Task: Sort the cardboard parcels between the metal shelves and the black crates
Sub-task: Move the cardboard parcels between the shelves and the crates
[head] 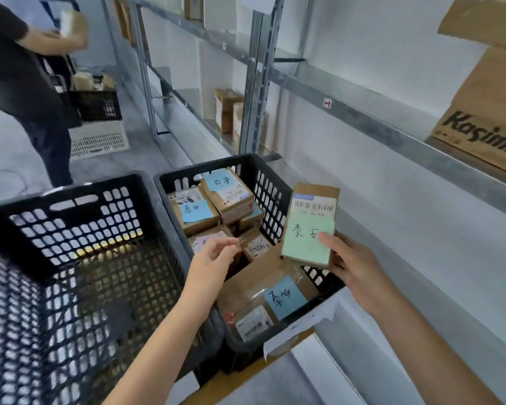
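Right hand (354, 267) grips small cardboard parcel (313, 206) with green note, thumb on its face and fingers hidden behind, above the right wall of the parcel-filled black crate (270, 185). Left hand (214, 255) hovers over that crate's parcels, thumb and forefinger nearly together; blurred, cannot tell if pinching. Second black crate (70, 188) just left; metal shelves (362, 103) right.

Left hand (211, 258) loose, right hand (353, 267) in a grip
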